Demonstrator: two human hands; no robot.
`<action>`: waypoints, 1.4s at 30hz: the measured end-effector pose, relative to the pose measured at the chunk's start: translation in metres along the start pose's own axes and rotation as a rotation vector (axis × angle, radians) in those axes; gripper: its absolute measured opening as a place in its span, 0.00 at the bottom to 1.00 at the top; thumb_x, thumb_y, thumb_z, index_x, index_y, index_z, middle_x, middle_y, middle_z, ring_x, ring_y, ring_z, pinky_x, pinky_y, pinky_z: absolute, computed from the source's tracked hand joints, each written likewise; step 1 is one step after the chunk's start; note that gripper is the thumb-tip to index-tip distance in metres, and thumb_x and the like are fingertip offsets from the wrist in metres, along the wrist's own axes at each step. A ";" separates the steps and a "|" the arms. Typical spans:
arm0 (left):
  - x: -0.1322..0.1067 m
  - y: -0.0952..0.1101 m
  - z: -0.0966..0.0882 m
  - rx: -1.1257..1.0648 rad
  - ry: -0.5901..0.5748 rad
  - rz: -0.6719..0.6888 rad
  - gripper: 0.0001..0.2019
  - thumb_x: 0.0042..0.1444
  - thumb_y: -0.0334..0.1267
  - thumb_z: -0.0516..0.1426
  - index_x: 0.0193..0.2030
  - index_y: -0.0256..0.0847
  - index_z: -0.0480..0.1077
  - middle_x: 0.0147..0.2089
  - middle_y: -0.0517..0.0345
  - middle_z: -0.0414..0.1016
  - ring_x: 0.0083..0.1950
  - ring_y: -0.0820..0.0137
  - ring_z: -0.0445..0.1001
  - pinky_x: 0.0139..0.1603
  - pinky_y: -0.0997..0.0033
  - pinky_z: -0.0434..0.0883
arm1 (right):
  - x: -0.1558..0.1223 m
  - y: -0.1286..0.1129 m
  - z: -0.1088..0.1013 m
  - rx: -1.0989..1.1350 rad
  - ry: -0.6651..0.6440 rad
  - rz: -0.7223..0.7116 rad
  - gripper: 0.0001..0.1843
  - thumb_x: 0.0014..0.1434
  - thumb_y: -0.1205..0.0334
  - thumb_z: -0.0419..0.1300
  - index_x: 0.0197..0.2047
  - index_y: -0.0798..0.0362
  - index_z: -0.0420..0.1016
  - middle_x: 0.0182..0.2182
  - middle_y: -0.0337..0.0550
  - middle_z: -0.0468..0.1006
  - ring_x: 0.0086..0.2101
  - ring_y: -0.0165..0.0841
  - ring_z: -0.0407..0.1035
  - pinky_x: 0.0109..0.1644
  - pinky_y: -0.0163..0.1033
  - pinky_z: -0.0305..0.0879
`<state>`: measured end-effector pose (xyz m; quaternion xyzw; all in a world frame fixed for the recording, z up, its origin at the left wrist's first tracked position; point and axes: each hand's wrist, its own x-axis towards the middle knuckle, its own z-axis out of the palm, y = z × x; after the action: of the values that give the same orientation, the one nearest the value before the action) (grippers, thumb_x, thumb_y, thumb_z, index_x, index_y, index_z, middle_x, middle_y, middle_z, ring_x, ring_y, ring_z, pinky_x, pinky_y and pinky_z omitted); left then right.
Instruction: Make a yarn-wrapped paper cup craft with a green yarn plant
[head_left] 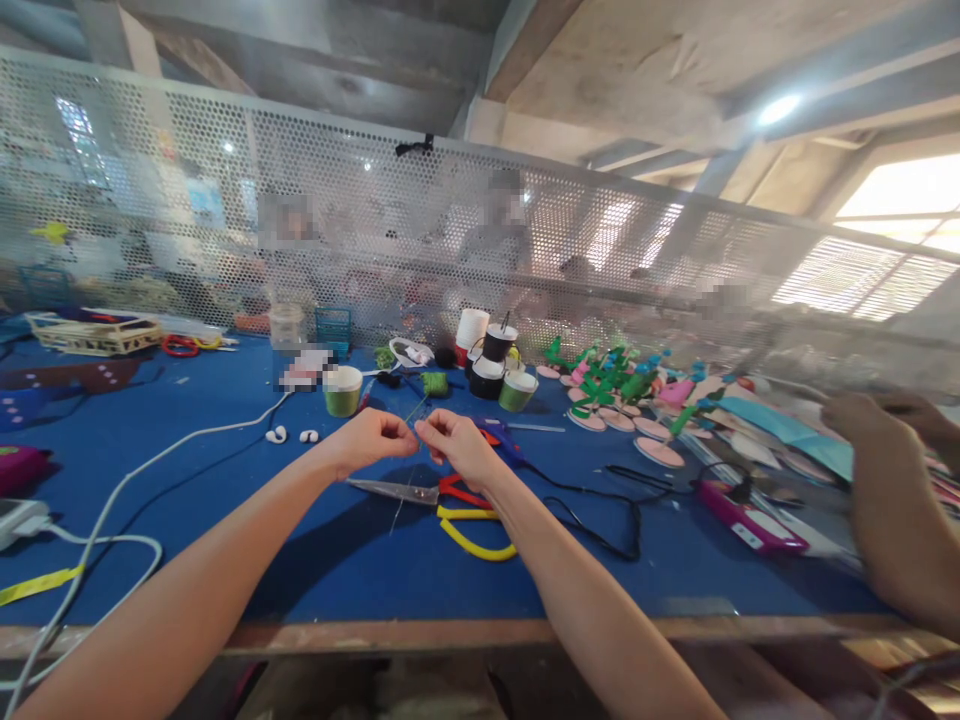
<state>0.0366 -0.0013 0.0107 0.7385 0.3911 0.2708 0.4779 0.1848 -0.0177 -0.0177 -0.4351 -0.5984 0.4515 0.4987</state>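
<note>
My left hand [373, 441] and my right hand [456, 446] are close together above the table, fingers pinched. Between them passes a thin green thread [415, 413], which seems to lead back to a small ball of green yarn [434, 383]. Its loose tail [397, 512] hangs below my fingers. Under my hands lies a pair of scissors [405, 492] with red and yellow handles, blades pointing left. Behind my right hand is a blue tool [504, 440] with a black cord, partly covered by the hand.
Paper cups [343, 392] and black cups [487, 377] stand beyond my hands. Small green plant figures [615, 385] on pink discs crowd the right. Another person's arm [892, 490] reaches in there, near a purple device [750, 518]. A white cable [187, 436] crosses the left.
</note>
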 end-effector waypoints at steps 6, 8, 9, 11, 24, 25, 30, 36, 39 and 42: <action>0.001 -0.001 0.006 0.010 0.069 0.019 0.09 0.35 0.39 0.59 0.18 0.34 0.65 0.17 0.68 0.59 0.22 0.78 0.55 0.25 0.76 0.53 | 0.001 0.002 0.002 -0.102 0.073 -0.040 0.18 0.41 0.50 0.61 0.18 0.53 0.57 0.12 0.27 0.57 0.14 0.21 0.50 0.18 0.31 0.46; 0.002 -0.002 0.008 -0.009 0.090 0.019 0.10 0.35 0.39 0.59 0.18 0.34 0.65 0.17 0.68 0.58 0.22 0.78 0.54 0.25 0.75 0.53 | 0.001 0.004 0.002 -0.101 0.095 -0.045 0.19 0.40 0.50 0.61 0.18 0.53 0.56 0.11 0.27 0.56 0.14 0.21 0.50 0.17 0.31 0.45; 0.002 -0.002 0.009 -0.024 0.087 0.018 0.10 0.36 0.39 0.58 0.18 0.34 0.65 0.17 0.68 0.59 0.22 0.78 0.55 0.26 0.75 0.53 | 0.001 0.004 0.003 -0.085 0.091 -0.039 0.19 0.40 0.50 0.61 0.18 0.53 0.57 0.12 0.27 0.57 0.14 0.21 0.50 0.17 0.31 0.46; 0.002 -0.002 0.009 -0.062 0.062 0.006 0.09 0.36 0.39 0.58 0.18 0.34 0.65 0.17 0.67 0.61 0.23 0.78 0.56 0.27 0.75 0.54 | 0.000 0.003 0.002 -0.017 0.050 -0.014 0.19 0.41 0.48 0.60 0.21 0.54 0.59 0.13 0.29 0.60 0.15 0.21 0.53 0.18 0.31 0.48; 0.001 -0.002 0.001 -0.110 -0.055 -0.042 0.08 0.35 0.37 0.59 0.24 0.34 0.70 0.21 0.65 0.66 0.22 0.79 0.57 0.25 0.77 0.54 | 0.001 0.002 -0.004 0.049 -0.008 0.001 0.20 0.40 0.46 0.59 0.19 0.54 0.59 0.10 0.28 0.57 0.14 0.20 0.50 0.18 0.30 0.46; 0.001 -0.002 0.001 -0.116 -0.050 -0.037 0.08 0.35 0.36 0.59 0.24 0.34 0.70 0.21 0.65 0.67 0.24 0.78 0.59 0.27 0.77 0.56 | 0.001 0.002 -0.004 0.047 -0.006 0.001 0.20 0.40 0.46 0.59 0.19 0.54 0.58 0.11 0.27 0.57 0.14 0.20 0.50 0.18 0.30 0.46; 0.000 -0.001 0.003 -0.084 0.001 -0.031 0.07 0.34 0.36 0.60 0.20 0.35 0.68 0.19 0.66 0.65 0.24 0.77 0.60 0.30 0.75 0.58 | 0.000 0.000 -0.001 -0.061 0.034 -0.014 0.20 0.41 0.46 0.59 0.18 0.53 0.58 0.11 0.28 0.56 0.14 0.21 0.49 0.18 0.31 0.45; 0.002 -0.004 0.009 -0.118 0.076 0.002 0.11 0.35 0.40 0.59 0.17 0.34 0.66 0.17 0.67 0.62 0.23 0.78 0.58 0.28 0.75 0.56 | 0.001 0.004 0.002 -0.134 0.116 -0.042 0.20 0.40 0.48 0.61 0.17 0.53 0.57 0.11 0.28 0.56 0.15 0.21 0.48 0.18 0.31 0.44; 0.002 -0.004 0.009 -0.157 0.039 -0.038 0.11 0.35 0.41 0.60 0.17 0.34 0.65 0.16 0.67 0.60 0.21 0.79 0.54 0.23 0.76 0.52 | 0.000 0.002 0.002 0.033 0.000 0.010 0.20 0.41 0.45 0.58 0.24 0.54 0.62 0.15 0.30 0.62 0.16 0.22 0.53 0.18 0.31 0.49; 0.001 -0.003 0.006 -0.191 -0.008 -0.078 0.12 0.34 0.41 0.60 0.17 0.34 0.65 0.16 0.68 0.59 0.19 0.81 0.50 0.21 0.77 0.48 | -0.001 0.001 0.001 0.184 -0.076 0.048 0.20 0.40 0.46 0.60 0.26 0.54 0.63 0.17 0.31 0.65 0.16 0.21 0.56 0.19 0.30 0.51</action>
<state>0.0414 -0.0026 0.0058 0.6748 0.3900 0.2850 0.5579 0.1842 -0.0182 -0.0188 -0.3842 -0.5622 0.5326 0.5026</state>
